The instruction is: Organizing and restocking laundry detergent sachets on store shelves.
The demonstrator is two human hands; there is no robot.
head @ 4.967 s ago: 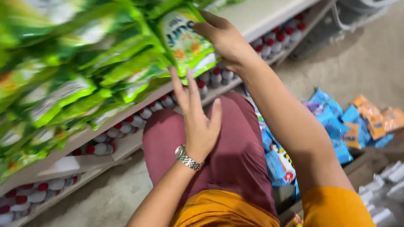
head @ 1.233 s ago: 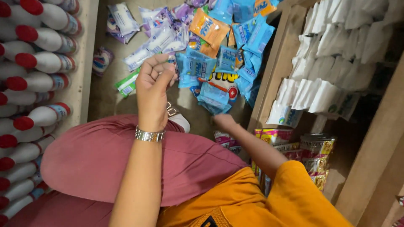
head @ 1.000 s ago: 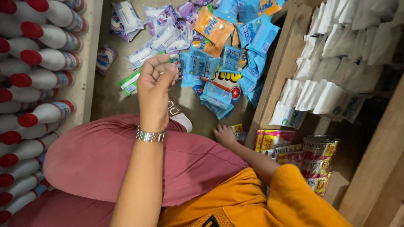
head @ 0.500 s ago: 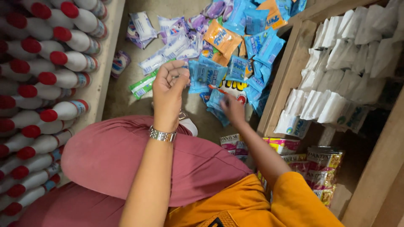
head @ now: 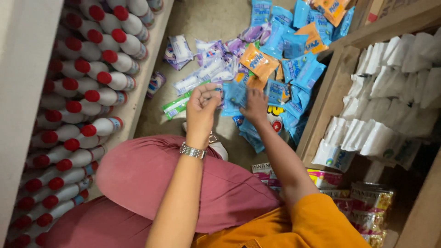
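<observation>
Left hand point(head: 201, 106) curled, grip unclear; right hand point(head: 255, 106) spread on blue sachets point(head: 294, 78) between shelf edges.

You wear a metal link watch point(head: 192, 151), silver in tone, on your left wrist; its face cannot be made out from here. Your right arm comes out of a short orange sleeve point(head: 317, 220) at about 5 o'clock in the view, and the same orange cloth runs along the bottom edge. Dusty-pink fabric point(head: 183, 183), perhaps trousers or a skirt, covers your raised knee at 7 o'clock. Both forearms are bare.
</observation>
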